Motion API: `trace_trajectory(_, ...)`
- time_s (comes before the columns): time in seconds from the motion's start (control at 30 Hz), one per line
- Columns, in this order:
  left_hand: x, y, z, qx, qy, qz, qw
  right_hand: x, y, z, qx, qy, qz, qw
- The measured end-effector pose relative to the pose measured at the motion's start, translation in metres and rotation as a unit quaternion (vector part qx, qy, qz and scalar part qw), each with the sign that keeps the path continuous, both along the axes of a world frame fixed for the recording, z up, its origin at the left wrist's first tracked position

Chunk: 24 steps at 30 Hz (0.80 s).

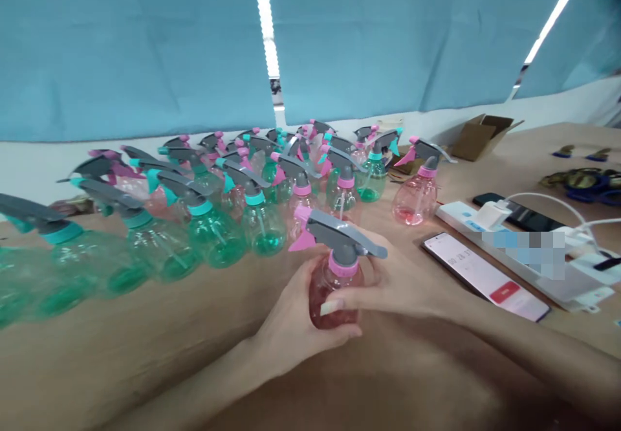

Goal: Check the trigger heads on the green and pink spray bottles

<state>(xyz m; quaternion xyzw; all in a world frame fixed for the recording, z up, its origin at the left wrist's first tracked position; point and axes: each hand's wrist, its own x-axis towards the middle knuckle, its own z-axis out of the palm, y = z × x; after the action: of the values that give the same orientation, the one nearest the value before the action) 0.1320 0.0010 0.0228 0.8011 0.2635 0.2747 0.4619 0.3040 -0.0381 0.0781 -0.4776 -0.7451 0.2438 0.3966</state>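
Both hands are wrapped round one pink spray bottle (320,288) with a grey and pink trigger head, held upright in front of me. My left hand (286,318) grips its left side, the thumb across the lower front. From the right, my right hand (398,282) closes on the bottle, its thumb lying over the front. The trigger points left and the grey back end of the head points right. Hidden behind the hands is part of the bottle's body. A green spray bottle (264,227) and another pink spray bottle (417,195) stand beyond it.
Several more green and pink spray bottles crowd the table (194,353) at left and centre. To the right lie a lit phone (475,269), a white power strip (460,214) with cables and a dark phone (538,214). Farther back are an open cardboard box (473,140) and blue-handled scissors (592,185).
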Motion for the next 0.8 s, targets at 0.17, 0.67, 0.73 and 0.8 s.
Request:
trace_trajectory(0.17,-0.012,0.004,0.010,0.026,0.046,-0.033,0.998,-0.019,0.004,0.001,-0.029,0.094,0.041,0.994)
trace_trajectory(0.67,-0.049,0.012,-0.010,0.181,0.165,-0.012,0.969,-0.032,0.019,0.009,0.059,0.050,-0.029,0.997)
trace_trajectory(0.73,-0.056,0.014,-0.017,0.222,0.212,0.001,0.952,-0.026,0.022,0.009,0.060,0.031,-0.040,0.997)
trace_trajectory(0.8,-0.061,0.016,-0.022,0.245,0.243,0.009,0.939,-0.020,0.026,0.006,0.053,0.008,-0.049,0.997)
